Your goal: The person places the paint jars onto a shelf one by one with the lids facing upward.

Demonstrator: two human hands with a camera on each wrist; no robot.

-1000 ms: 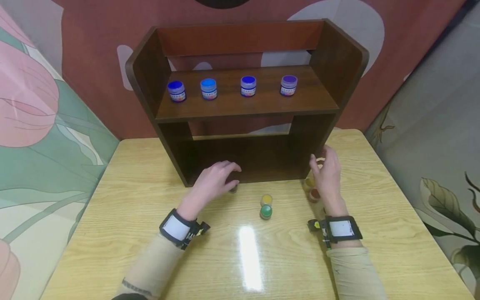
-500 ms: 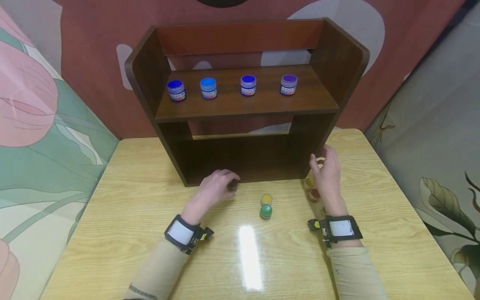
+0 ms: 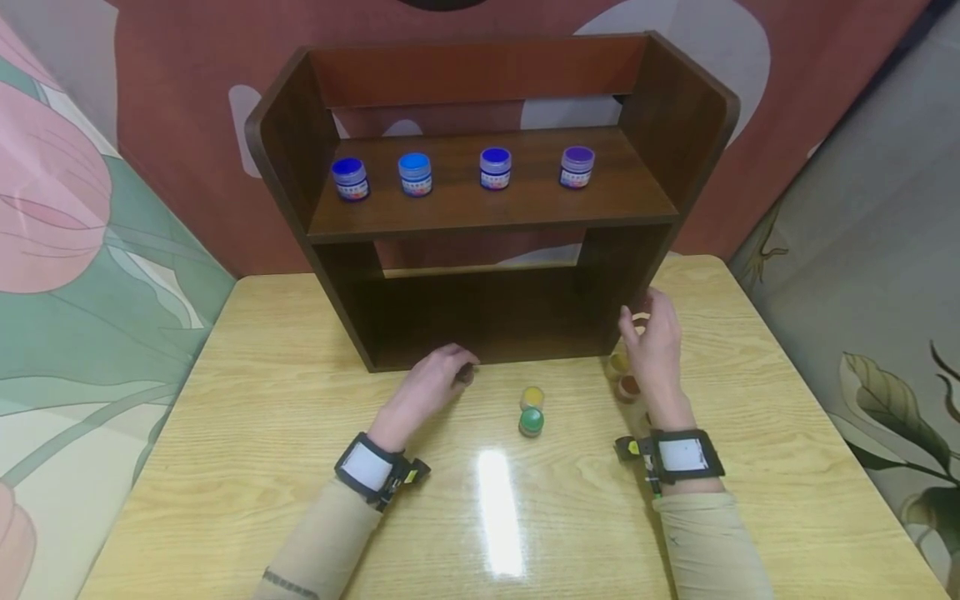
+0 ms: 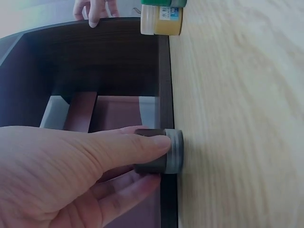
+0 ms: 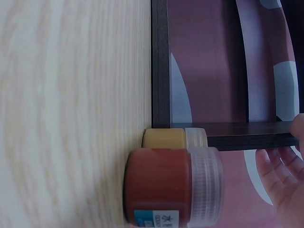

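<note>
Down by the dark shelf's [image 3: 491, 214] front edge, the left hand [image 3: 429, 383] pinched the dark jar [image 4: 164, 162], likely light, rigid, slick, best held round its sides, while the right hand [image 3: 654, 350] gripped a side panel [image 5: 251, 141]!

Patterned hangings [image 3: 90, 317] around a wooden table [image 3: 225, 467] suggest a makeshift booth.

Head view bright, white glare strip on desk [image 3: 225, 433], light seemingly from above; shelf [image 3: 450, 208] dim in lower compartment. Wrist views cooler, hazier, straight lines bowing slightly near edges.
</note>
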